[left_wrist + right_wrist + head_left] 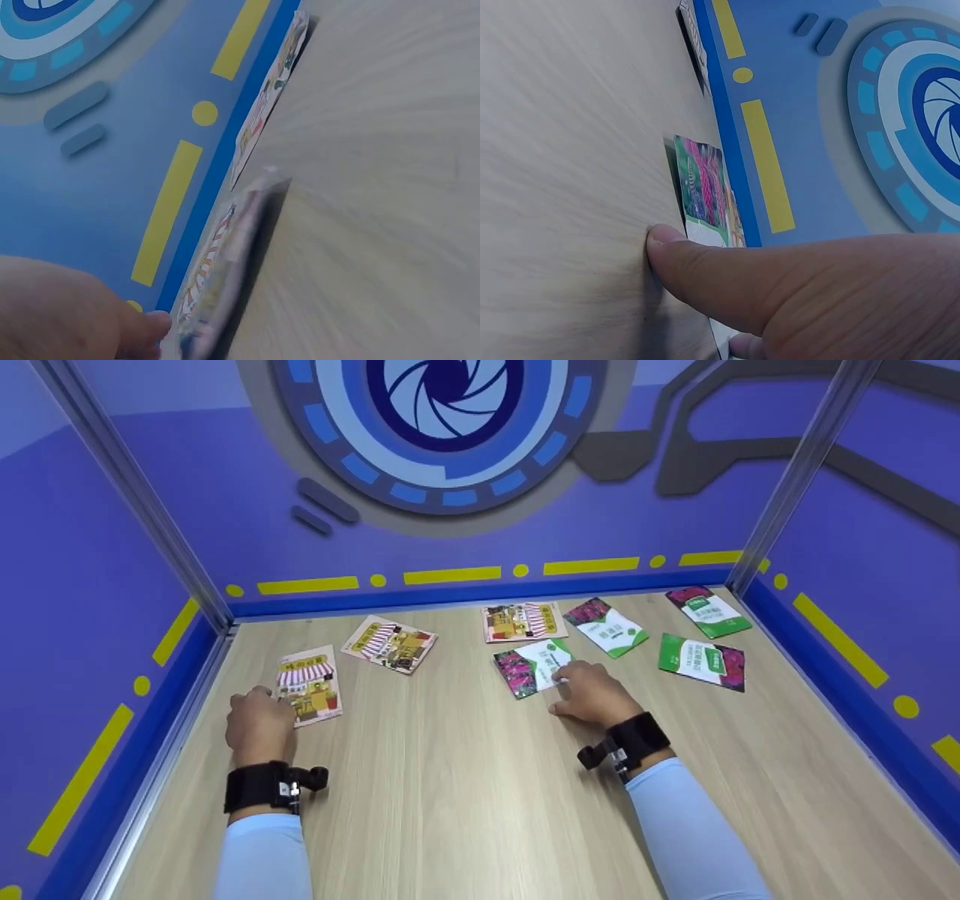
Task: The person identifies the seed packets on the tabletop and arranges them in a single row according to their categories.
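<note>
In the head view my left hand (pixel 259 724) is at the left edge of a pink packet (pixel 319 682) printed with a striped shop awning, its fingers pinching that edge. The left wrist view shows this packet (pixel 217 277) blurred, a dark shadow along its side. My right hand (pixel 596 694) reaches a flower seed packet (pixel 521 671) with a white and green end. Its index finger touches the packet's right end. In the right wrist view the thumb (pixel 705 277) rests on the table beside the packet, apart from it. The right hand's other fingers are mostly hidden.
A second awning packet (pixel 390 643) lies right of the left hand, a third (pixel 525 622) behind the touched seed packet. More flower seed packets (pixel 606 627) lie at right, including two near the right corner (pixel 709 611). Blue walls (pixel 465 596) enclose the wooden table (pixel 450 795).
</note>
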The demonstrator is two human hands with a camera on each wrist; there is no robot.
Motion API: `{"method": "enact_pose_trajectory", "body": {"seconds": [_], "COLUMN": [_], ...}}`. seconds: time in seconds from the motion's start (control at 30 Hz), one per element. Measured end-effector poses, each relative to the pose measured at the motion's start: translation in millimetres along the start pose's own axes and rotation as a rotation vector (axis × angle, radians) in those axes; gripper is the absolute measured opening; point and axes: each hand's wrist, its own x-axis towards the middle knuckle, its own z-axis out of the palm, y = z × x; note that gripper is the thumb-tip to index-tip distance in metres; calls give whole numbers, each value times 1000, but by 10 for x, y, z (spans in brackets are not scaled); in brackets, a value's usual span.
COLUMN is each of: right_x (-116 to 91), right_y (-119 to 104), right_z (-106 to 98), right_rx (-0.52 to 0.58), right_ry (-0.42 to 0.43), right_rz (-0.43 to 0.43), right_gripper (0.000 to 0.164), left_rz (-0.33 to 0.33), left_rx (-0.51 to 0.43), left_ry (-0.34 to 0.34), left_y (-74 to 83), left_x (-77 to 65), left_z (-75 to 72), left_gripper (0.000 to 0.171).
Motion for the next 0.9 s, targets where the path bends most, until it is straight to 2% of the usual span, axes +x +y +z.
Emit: {"method": "enact_pose_trajectory", "body": {"seconds": [0.13,0.2,0.33,0.4,0.57,0.9], "right_x": [-5,-5,9,20,18,5], "right_y": [-9,-13,-13,-10,1,17], "right_z": [4,6,10,10,2,2], "right_rx": [9,14,14,14,3,7], "right_ry": [-4,-6,-9,-6,21,41], "right_rz": [-1,-2,1,-5,-48,-72], "right_gripper": [66,66,66,66,63,61], "left_rz": [111,147,159,164,204,229], "left_rx": [-17,12,127,172,236,222], "left_ry": [48,33,-69,-96,-64,-35], "left_y": [108,194,304,303,265,217], "left_x": [-31,-67,-158,-189,-218,-194], "left_z": [88,152,264,291,282,273], "left_gripper": [57,54,51,50,46,45]}}
